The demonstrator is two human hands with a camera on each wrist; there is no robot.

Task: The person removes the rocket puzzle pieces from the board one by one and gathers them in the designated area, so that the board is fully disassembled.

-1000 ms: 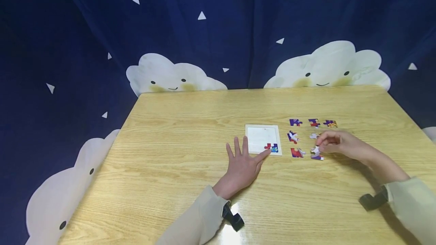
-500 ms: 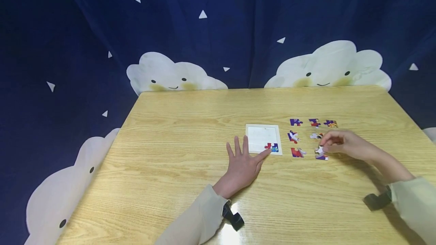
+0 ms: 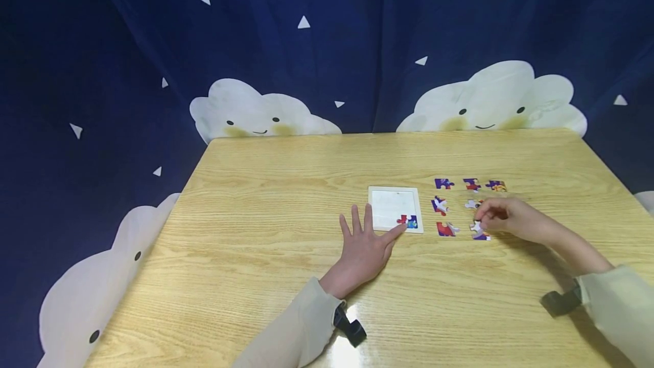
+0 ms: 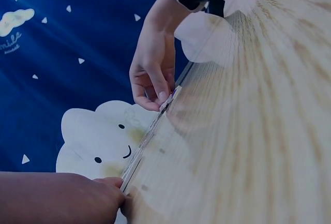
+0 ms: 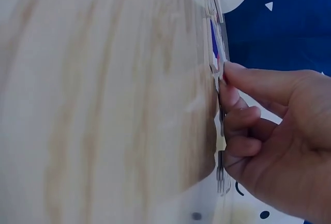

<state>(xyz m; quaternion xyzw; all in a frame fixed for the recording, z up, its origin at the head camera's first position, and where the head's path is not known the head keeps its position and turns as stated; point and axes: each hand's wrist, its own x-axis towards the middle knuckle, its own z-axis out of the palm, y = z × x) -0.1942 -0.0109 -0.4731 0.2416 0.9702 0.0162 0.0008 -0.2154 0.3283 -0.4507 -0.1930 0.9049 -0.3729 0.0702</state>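
Observation:
My right hand (image 3: 513,217) pinches a white and purple jigsaw piece (image 3: 480,231) between thumb and forefinger, close over the tabletop. In the right wrist view, the piece's purple edge (image 5: 214,40) shows beyond the thumb tip. My left hand (image 3: 360,249) lies with its fingers spread, its thumb at the lower right corner of a square white puzzle tray (image 3: 393,190). Right at that thumb tip, red and blue jigsaw pieces (image 3: 409,221) sit inside the tray's corner. Another piece (image 3: 472,204), white, is partly hidden behind my right fingers.
Between the tray and my right hand lie a white and red piece (image 3: 440,205) and a red piece (image 3: 446,229). Farther back is a row of purple pieces (image 3: 472,184). A dark blue curtain (image 3: 352,44) with clouds hangs behind the wooden table (image 3: 286,186).
My right hand shifted the white and purple piece slightly right, then a little back left. The left hand stayed in place on the tray's corner.

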